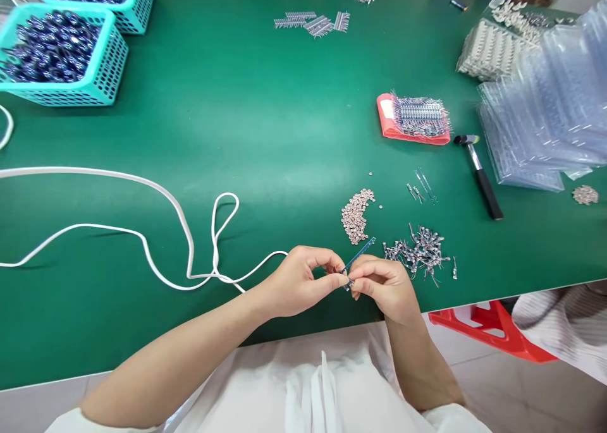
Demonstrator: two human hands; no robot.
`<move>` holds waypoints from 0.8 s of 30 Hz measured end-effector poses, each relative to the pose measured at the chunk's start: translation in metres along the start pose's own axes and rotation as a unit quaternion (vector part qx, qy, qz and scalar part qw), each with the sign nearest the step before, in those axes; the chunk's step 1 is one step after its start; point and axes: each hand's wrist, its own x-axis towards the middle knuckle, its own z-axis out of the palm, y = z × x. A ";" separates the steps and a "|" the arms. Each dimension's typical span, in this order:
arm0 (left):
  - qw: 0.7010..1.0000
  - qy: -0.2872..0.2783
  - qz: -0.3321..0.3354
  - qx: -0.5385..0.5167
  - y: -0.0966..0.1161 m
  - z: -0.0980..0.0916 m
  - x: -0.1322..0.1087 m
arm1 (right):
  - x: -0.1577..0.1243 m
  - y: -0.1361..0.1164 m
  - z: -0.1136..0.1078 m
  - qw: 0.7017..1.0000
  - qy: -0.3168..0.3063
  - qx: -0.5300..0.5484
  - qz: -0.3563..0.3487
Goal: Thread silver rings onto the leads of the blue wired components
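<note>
"Pinching is done by which hand?"

"By the left hand (303, 281), a narrow blue strip (362, 252) is gripped near its lower end. The right hand (391, 287) is placed close against it, with bent fingers; whether something is gripped there cannot be told."

"And what is placed around?"

"Just beyond both hands, small pale discs (353, 218) are heaped. Beyond the right hand, small wired parts (422, 253) are scattered; farther to its right, a hammer (484, 186) is laid."
</note>
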 end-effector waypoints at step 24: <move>0.999 -0.019 -0.046 0.001 0.000 -0.002 0.003 | -0.011 -0.003 0.000 0.995 0.049 -0.074 -0.038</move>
